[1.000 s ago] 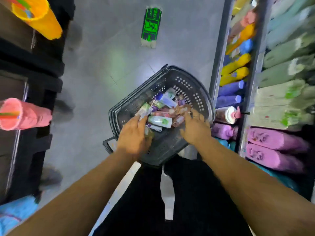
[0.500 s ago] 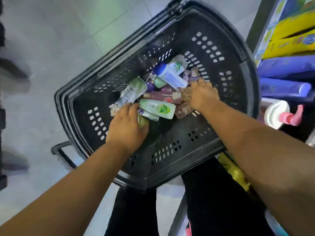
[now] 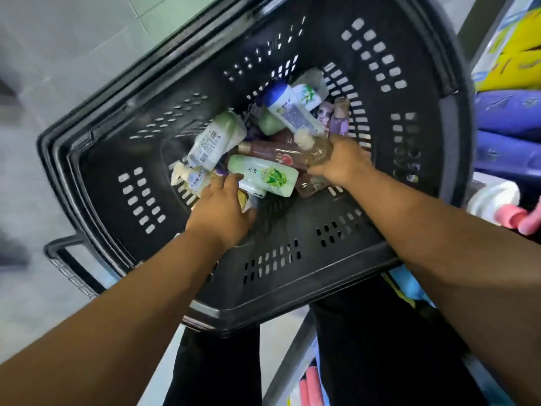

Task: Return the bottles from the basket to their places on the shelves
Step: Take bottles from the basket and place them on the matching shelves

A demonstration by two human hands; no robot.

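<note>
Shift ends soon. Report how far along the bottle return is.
Done: nothing that shows; the basket holds a pile of bottles. In hand: the right hand has a grip on a clear amber bottle; the left hand covers a small yellow-labelled bottle, hold unclear. Left: the rest, including the pale green bottle, must go to the shelves.

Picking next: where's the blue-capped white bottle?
Head view: the blue-capped white bottle lies atop the pile in the basket, right of centre, just beyond the right hand, which grips a clear bottle, between a pale green bottle and small purple bottles.
</note>
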